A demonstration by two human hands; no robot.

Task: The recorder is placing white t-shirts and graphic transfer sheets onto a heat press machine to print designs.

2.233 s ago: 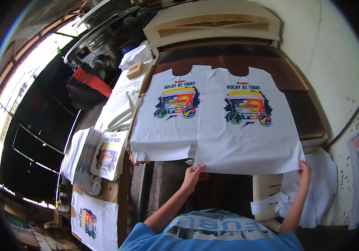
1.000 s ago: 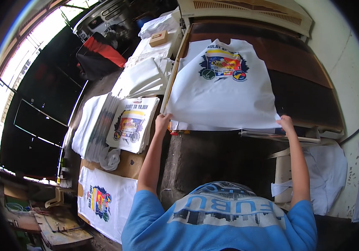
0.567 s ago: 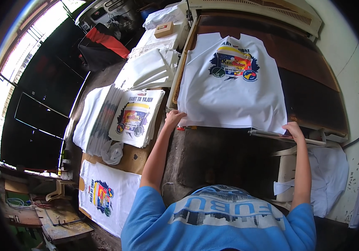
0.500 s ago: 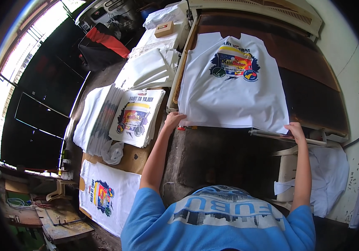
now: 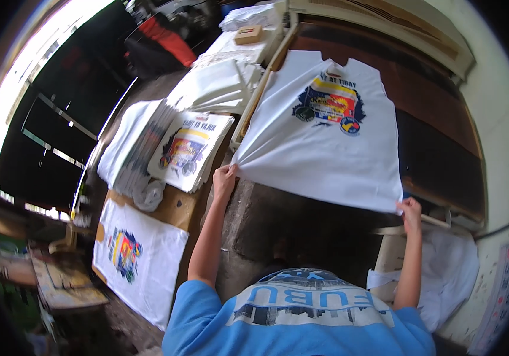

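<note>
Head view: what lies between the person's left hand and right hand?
In the head view, a printed white shirt piece spans the stretch: the left hand grips one near corner, the right hand the other.

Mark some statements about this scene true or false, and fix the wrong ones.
1. The left grip pinches a near corner of the white cloth. True.
2. Only one grip touches that cloth. False: the right grip pinches its other near corner.
3. The design on it is solely black. False: the print also shows yellow, red and blue.
4. The box is to the left of the cloth. True.
5. Nothing lies at the lower left. False: a second printed cloth lies there.
6. The calendar is near the picture's right edge. True.
</note>
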